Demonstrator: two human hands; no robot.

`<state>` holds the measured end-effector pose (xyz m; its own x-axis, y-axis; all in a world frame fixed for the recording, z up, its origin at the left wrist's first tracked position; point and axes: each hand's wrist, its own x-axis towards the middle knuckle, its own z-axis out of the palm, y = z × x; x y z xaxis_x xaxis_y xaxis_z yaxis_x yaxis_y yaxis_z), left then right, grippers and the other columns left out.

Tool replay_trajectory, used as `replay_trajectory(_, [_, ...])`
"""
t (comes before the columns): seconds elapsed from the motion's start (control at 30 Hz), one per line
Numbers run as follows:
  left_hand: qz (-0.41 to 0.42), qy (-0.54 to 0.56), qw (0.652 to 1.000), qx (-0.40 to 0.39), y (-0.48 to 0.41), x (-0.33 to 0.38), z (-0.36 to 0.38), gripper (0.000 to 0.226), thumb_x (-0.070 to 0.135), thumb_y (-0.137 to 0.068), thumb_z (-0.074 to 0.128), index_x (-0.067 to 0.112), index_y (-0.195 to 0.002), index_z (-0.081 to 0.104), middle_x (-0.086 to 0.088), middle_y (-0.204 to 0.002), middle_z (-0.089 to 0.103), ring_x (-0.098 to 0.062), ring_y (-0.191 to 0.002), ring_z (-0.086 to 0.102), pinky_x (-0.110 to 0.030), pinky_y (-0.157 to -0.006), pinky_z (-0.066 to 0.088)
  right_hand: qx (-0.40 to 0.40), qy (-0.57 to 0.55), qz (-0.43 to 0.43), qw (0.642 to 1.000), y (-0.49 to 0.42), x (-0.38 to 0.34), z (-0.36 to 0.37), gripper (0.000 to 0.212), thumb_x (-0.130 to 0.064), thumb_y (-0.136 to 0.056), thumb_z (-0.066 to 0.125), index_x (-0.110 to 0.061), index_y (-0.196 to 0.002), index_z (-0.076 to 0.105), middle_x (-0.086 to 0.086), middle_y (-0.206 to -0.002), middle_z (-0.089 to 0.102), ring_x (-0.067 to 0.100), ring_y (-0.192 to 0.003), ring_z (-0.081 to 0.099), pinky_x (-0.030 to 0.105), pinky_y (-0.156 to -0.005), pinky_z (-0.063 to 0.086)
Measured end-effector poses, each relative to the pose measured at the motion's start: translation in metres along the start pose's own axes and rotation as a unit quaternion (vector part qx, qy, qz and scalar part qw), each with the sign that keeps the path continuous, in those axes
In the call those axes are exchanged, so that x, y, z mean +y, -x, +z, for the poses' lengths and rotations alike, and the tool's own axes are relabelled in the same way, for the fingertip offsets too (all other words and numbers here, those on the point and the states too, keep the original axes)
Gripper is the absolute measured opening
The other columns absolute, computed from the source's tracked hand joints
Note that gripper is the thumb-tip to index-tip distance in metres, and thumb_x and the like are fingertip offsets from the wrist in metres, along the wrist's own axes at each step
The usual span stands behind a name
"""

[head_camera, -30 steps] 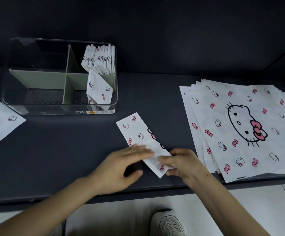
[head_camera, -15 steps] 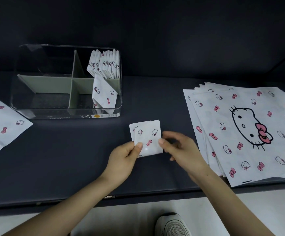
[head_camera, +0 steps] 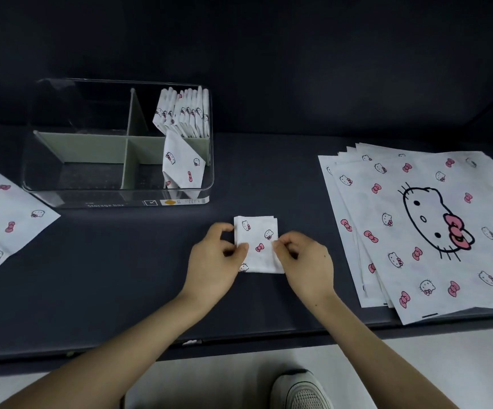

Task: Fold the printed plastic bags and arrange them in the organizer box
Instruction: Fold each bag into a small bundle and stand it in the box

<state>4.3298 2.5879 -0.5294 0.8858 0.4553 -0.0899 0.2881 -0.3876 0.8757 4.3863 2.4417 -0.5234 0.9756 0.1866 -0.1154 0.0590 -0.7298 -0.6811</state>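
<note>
Both left hand (head_camera: pixel 212 261) and right hand (head_camera: pixel 305 258) pinch the folded bag (head_camera: pixel 258 243), squarer than before.

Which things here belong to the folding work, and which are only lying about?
Belong: folded white printed plastic bag pinched by left hand and right hand; clear divided organizer box; folded bags standing inside it; stack of flat printed bags; single flat printed bag, far left.
Not part: grey mesh shoe.

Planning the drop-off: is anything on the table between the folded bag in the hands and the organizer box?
Nothing visible does. The left hand and right hand pinch the folded bag in front of the organizer box; only bare table lies between, and the box is open-topped.
</note>
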Motion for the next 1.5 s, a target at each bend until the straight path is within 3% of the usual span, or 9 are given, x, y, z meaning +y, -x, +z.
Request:
replay_trajectory(0.2, [0.158, -0.247, 0.955, 0.047, 0.003, -0.009, 0.001, 0.033, 0.027, -0.081, 0.065, 0.017, -0.112, 0.062, 0.003, -0.074, 0.059, -0.017, -0.060, 0.057, -0.027, -0.054, 0.041, 0.000, 0.041, -0.012, 0.999, -0.005, 0.000, 0.004, 0.014, -0.024, -0.092, 0.056, -0.018, -0.083, 0.064, -0.006, -0.054, 0.048, 0.013, -0.050, 0.043, 0.025, -0.052, 0.036])
replay_trajectory(0.3, [0.261, -0.297, 0.916, 0.069, -0.003, -0.023, -0.003, 0.039, 0.036, -0.082, 0.054, 0.013, -0.113, 0.064, -0.008, -0.093, 0.058, -0.026, -0.078, 0.055, -0.038, -0.074, 0.042, 0.005, 0.058, -0.025, 0.998, -0.005, 0.002, 0.005, 0.013, -0.023, -0.093, 0.055, -0.017, -0.085, 0.063, -0.008, -0.052, 0.046, 0.012, -0.048, 0.042, 0.024, -0.050, 0.035])
replay_trajectory(0.47, [0.366, -0.392, 0.842, -0.056, -0.012, -0.031, -0.004, 0.047, 0.031, -0.098, 0.034, 0.006, -0.130, 0.057, -0.013, -0.140, 0.051, -0.032, -0.131, 0.046, -0.046, -0.112, 0.023, 0.011, 0.066, -0.052, 0.996, 0.001, 0.005, 0.003, 0.011, -0.020, -0.094, 0.055, -0.016, -0.086, 0.061, -0.011, -0.051, 0.043, 0.009, -0.045, 0.040, 0.020, -0.047, 0.029])
replay_trajectory(0.6, [0.340, -0.422, 0.833, -0.110, -0.015, -0.032, -0.005, 0.059, 0.034, -0.105, 0.010, 0.004, -0.136, 0.050, -0.010, -0.144, 0.047, -0.028, -0.134, 0.043, -0.044, -0.111, 0.021, 0.013, 0.069, -0.055, 0.996, 0.002, 0.005, 0.003, 0.012, -0.017, -0.093, 0.054, -0.015, -0.082, 0.058, -0.009, -0.051, 0.043, 0.011, -0.045, 0.040, 0.020, -0.047, 0.031])
replay_trajectory(0.8, [0.332, -0.408, 0.842, -0.120, -0.023, -0.029, -0.001, 0.063, 0.038, -0.105, 0.007, 0.003, -0.139, 0.046, -0.010, -0.146, 0.044, -0.028, -0.136, 0.039, -0.038, -0.112, 0.021, -0.009, 0.087, -0.055, 0.995, -0.002, 0.003, 0.002, 0.014, -0.015, -0.093, 0.050, -0.014, -0.080, 0.052, -0.007, -0.051, 0.041, 0.012, -0.045, 0.038, 0.024, -0.047, 0.031])
replay_trajectory(1.03, [0.348, -0.418, 0.822, -0.166, -0.039, -0.026, 0.004, 0.069, 0.045, -0.101, -0.004, 0.008, -0.148, 0.030, -0.003, -0.156, 0.024, -0.020, -0.146, 0.017, -0.039, -0.116, 0.005, -0.035, 0.063, -0.028, 0.997, -0.005, 0.002, -0.001, 0.014, -0.020, -0.095, 0.047, -0.016, -0.081, 0.047, 0.002, -0.064, 0.058, 0.026, -0.061, 0.063, 0.036, -0.057, 0.049])
replay_trajectory(1.23, [0.287, -0.433, 0.847, -0.117, -0.025, -0.025, 0.016, 0.065, 0.039, -0.103, 0.002, 0.006, -0.141, 0.044, -0.006, -0.148, 0.042, -0.024, -0.139, 0.037, -0.047, -0.110, 0.017, 0.133, 0.293, -0.121, 0.939, 0.027, 0.013, 0.021, 0.053, -0.051, -0.087, 0.041, -0.011, -0.115, 0.063, 0.007, -0.074, 0.056, 0.024, -0.060, 0.054, 0.032, -0.048, 0.040])
replay_trajectory(1.37, [0.245, -0.428, 0.865, -0.090, -0.013, -0.020, 0.024, 0.062, 0.037, -0.103, 0.008, 0.004, -0.139, 0.046, -0.008, -0.146, 0.045, -0.026, -0.137, 0.040, -0.049, -0.109, 0.017, 0.171, 0.300, -0.089, 0.934, 0.027, 0.023, 0.014, 0.045, -0.042, -0.088, 0.043, -0.017, -0.118, 0.065, 0.008, -0.073, 0.055, 0.025, -0.060, 0.052, 0.032, -0.051, 0.038])
replay_trajectory(1.5, [0.199, -0.430, 0.876, -0.087, -0.005, -0.019, 0.030, 0.060, 0.040, -0.097, 0.006, 0.008, -0.146, 0.018, -0.002, -0.156, 0.019, -0.024, -0.146, 0.020, -0.048, -0.115, 0.002, 0.160, 0.202, 0.005, 0.966, 0.021, 0.018, 0.003, 0.034, -0.015, -0.084, 0.066, -0.014, -0.118, 0.064, 0.010, -0.084, 0.061, 0.030, -0.072, 0.059, 0.032, -0.058, 0.039])
